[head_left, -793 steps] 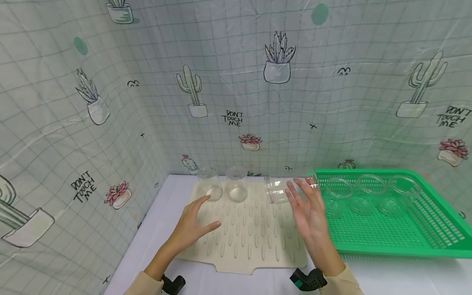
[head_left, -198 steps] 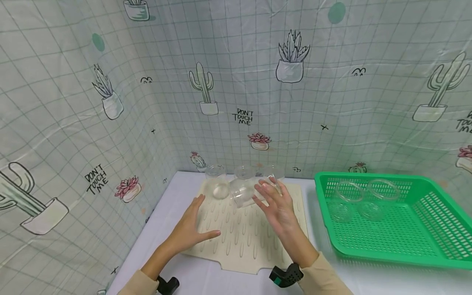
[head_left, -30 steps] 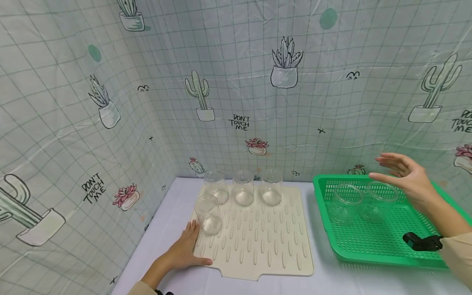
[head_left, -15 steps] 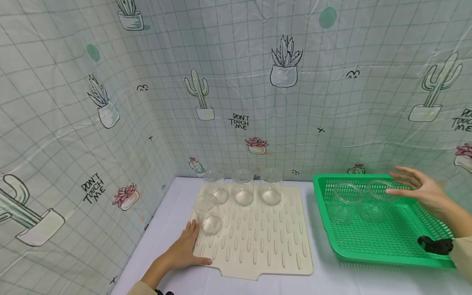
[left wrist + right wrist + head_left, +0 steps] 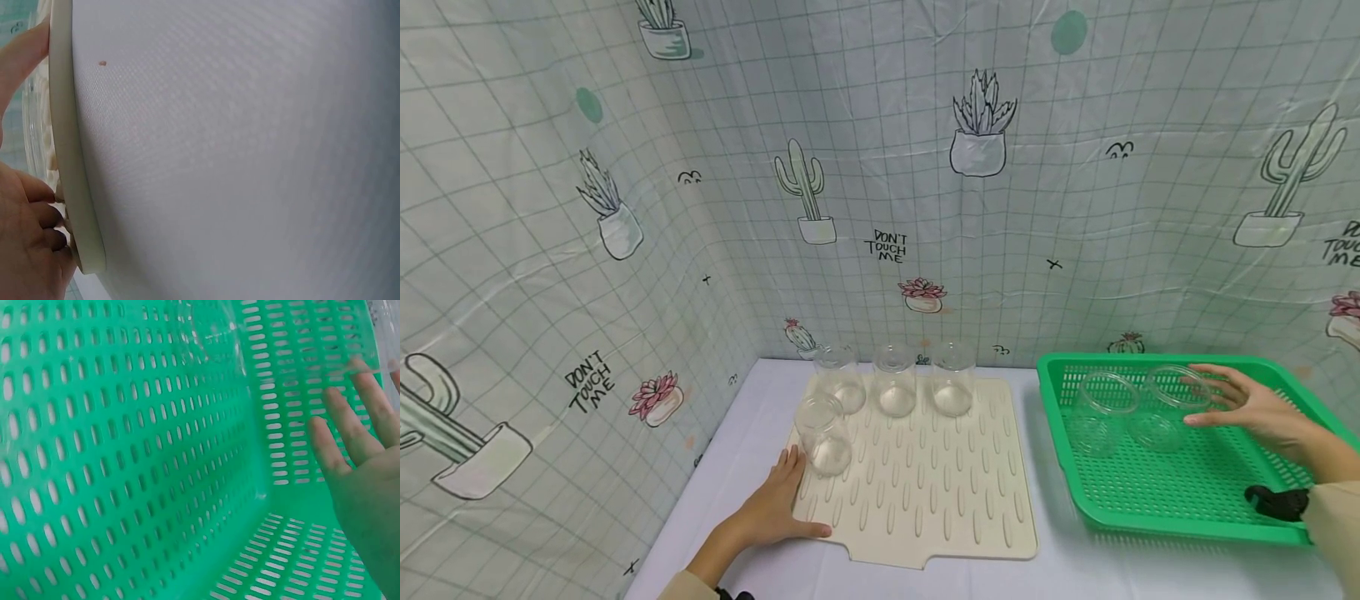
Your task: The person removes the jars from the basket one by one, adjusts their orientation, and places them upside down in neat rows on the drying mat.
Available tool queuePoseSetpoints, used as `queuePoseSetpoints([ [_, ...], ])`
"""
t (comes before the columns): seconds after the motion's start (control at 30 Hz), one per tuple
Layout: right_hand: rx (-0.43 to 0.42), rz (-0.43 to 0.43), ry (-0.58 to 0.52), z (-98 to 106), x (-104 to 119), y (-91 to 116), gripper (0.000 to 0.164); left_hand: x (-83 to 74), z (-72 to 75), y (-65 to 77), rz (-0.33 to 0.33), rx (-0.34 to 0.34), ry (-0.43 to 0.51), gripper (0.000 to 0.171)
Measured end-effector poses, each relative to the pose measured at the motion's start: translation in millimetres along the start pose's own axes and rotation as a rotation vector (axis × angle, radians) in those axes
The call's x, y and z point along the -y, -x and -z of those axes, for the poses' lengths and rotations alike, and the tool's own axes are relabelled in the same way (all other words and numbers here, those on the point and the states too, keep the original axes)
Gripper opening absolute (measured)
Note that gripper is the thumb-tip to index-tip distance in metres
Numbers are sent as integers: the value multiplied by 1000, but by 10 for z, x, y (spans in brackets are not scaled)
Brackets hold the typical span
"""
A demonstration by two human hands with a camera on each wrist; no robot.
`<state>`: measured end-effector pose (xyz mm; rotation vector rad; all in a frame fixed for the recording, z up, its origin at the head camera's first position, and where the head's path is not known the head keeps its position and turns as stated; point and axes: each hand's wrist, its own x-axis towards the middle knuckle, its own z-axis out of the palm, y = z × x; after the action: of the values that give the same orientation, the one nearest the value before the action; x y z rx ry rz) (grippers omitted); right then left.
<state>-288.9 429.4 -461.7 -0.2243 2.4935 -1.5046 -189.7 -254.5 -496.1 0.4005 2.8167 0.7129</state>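
My left hand (image 5: 772, 502) rests at the front left corner of a beige ribbed board (image 5: 925, 483), fingers along its left edge and thumb on its front edge. In the left wrist view the board's thick edge (image 5: 65, 125) runs beside the fingers. Three clear jars (image 5: 895, 392) stand upright in a row at the board's back, with another clear jar (image 5: 823, 437) in front of the left one. Over the green basket (image 5: 1195, 517), my right hand (image 5: 1255, 412) has its fingers spread around the right side of a clear jar (image 5: 1157, 417), fingertips right at its rim.
A second clear jar (image 5: 1097, 417) stands in the basket, left of the one by my right hand. The table has a white cover (image 5: 715, 467). Behind and to the left hangs a grid-patterned curtain (image 5: 865, 167) printed with potted plants, close to the back jars.
Over the last second, my right hand has come down to the right jar's rim in the basket. The left hand has stayed at the board's corner. Earlier, more jars stood in the basket.
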Motion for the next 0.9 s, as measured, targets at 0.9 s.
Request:
queuePoseSetpoints([
  [0.9, 140, 114, -74, -166, -58, -224, 79, 40, -6, -47, 9, 20, 8, 124],
])
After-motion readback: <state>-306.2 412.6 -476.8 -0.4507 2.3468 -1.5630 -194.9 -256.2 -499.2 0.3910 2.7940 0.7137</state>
